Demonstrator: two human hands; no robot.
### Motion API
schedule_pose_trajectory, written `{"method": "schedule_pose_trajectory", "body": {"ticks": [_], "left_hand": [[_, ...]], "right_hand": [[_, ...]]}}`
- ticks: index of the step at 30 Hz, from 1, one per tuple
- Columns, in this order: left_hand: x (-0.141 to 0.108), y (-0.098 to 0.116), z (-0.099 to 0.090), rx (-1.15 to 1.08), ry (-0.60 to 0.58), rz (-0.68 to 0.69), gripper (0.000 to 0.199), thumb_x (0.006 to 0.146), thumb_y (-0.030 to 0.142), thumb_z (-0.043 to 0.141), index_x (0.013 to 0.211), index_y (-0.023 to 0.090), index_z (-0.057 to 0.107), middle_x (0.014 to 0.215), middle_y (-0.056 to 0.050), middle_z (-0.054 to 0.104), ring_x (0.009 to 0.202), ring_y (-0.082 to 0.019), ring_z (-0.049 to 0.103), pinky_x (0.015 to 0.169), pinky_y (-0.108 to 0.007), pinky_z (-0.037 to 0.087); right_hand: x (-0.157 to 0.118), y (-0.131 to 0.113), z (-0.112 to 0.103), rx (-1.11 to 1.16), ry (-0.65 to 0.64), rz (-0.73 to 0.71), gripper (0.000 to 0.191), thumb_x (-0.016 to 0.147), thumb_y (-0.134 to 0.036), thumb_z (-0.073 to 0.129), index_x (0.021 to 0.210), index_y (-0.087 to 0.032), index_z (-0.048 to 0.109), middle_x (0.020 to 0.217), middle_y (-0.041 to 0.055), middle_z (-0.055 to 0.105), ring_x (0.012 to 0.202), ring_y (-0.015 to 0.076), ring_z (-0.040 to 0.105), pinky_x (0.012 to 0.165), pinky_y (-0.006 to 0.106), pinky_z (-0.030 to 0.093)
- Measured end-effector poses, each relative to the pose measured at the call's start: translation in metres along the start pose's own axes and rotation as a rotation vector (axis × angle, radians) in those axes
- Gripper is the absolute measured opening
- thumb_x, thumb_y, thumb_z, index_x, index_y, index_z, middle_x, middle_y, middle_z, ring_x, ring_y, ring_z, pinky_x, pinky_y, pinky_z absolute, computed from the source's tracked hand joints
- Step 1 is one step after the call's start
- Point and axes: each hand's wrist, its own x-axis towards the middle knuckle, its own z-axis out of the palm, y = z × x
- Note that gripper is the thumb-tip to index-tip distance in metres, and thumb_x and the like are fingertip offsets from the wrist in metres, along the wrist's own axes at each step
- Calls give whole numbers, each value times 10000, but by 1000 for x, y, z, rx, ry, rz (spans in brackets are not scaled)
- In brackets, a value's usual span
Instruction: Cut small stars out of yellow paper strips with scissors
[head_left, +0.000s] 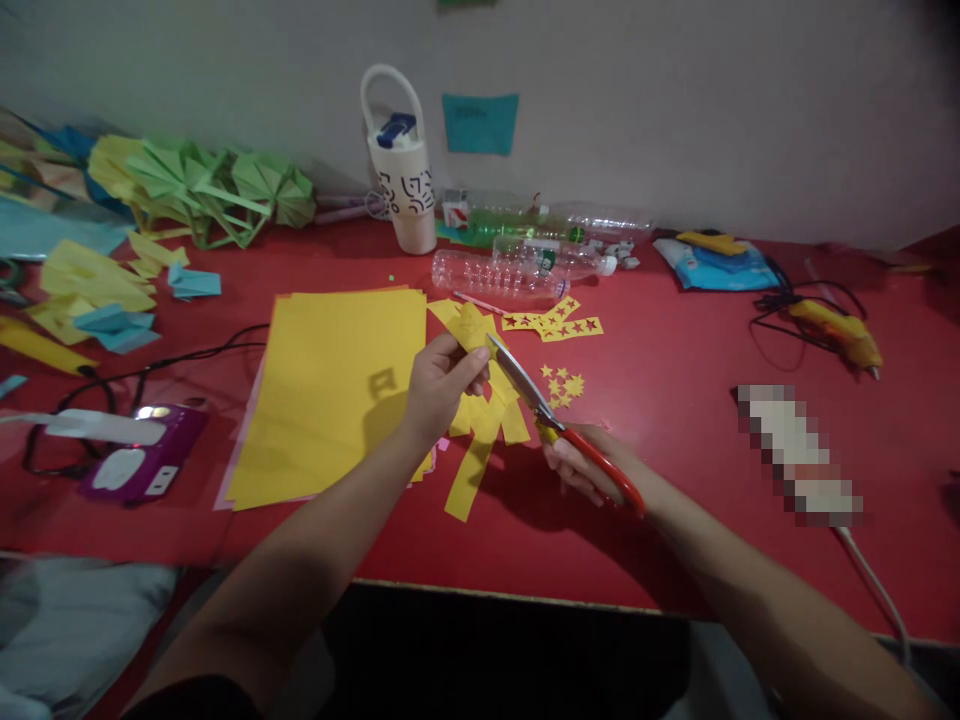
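Note:
My left hand (442, 385) pinches a small piece of yellow paper (471, 326) above the red table. In my right hand (581, 465) are red-handled scissors (544, 412), pointing up and left, with the blade tips at the right edge of that piece. Cut yellow strips (474, 475) lie under and in front of my hands. Right of the scissors' blades rests a small pile of yellow paper stars (562, 385). Behind it are yellow strips with star-shaped holes (574, 327). A stack of yellow sheets (330, 400) lies left of my left hand.
A white tumbler (409, 190) and clear plastic bottles (499, 275) stand or lie near the wall. Folded green paper (217, 190) sits at the back left, a purple power adapter (142, 455) at the left. A yellow glue gun (840, 330) and a pixelated object (799, 455) are on the right.

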Motion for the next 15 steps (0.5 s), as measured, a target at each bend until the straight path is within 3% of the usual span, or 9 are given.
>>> {"method": "schedule_pose_trajectory", "body": {"ticks": [15], "left_hand": [[0, 0, 1, -3, 6, -49, 142, 732, 280, 661, 676, 183, 574, 518, 52, 576, 411, -53, 505, 425, -200, 443]], "right_hand": [[-3, -8, 6, 2, 31, 25, 495, 827, -666, 588, 652, -236, 415, 409, -116, 376, 292, 50, 343, 421, 245, 468]]}}
